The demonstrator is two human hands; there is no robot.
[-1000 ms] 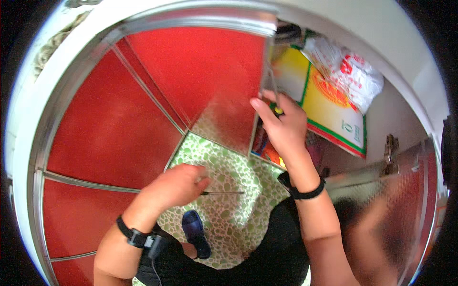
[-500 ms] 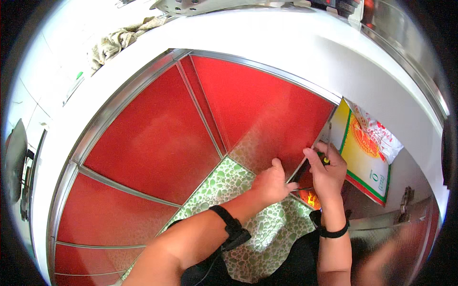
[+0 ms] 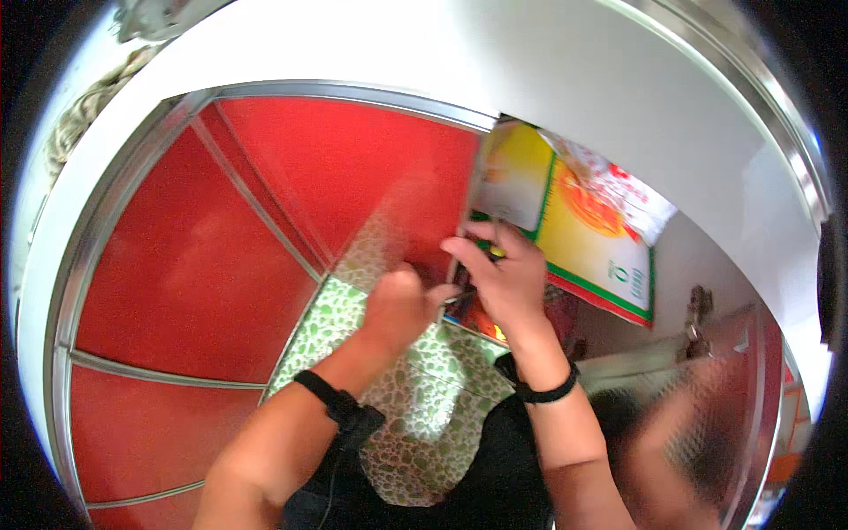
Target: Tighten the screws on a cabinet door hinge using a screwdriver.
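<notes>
My right hand (image 3: pixel 512 283) is closed on a slim tool with a yellow-and-black handle (image 3: pixel 496 252), at the metal-framed edge of the red cabinet panel (image 3: pixel 344 150). Just left and lower, my left hand (image 3: pixel 397 309) is closed on a thin dark tool, blurred and partly hidden, by the panel's lower corner. Right of the panel an opening shows a yellow, white and green cardboard box (image 3: pixel 592 265) with a printed plastic bag (image 3: pixel 640 212) on it, plus a dark reddish item below, partly behind my hands.
White counter edge (image 3: pixel 397 44) curves overhead, with a crumpled cloth (image 3: pixel 93 110) at upper left. More red panels (image 3: pixel 168 256) line the left. An open door with a metal hinge (image 3: pixel 698 314) stands at the right. Green pebble-patterned floor (image 3: pixel 322 331) lies below, near my dark-clothed legs.
My left hand has moved up and right from over the floor to beside my right hand at the panel's edge. The camera's view has also swung about.
</notes>
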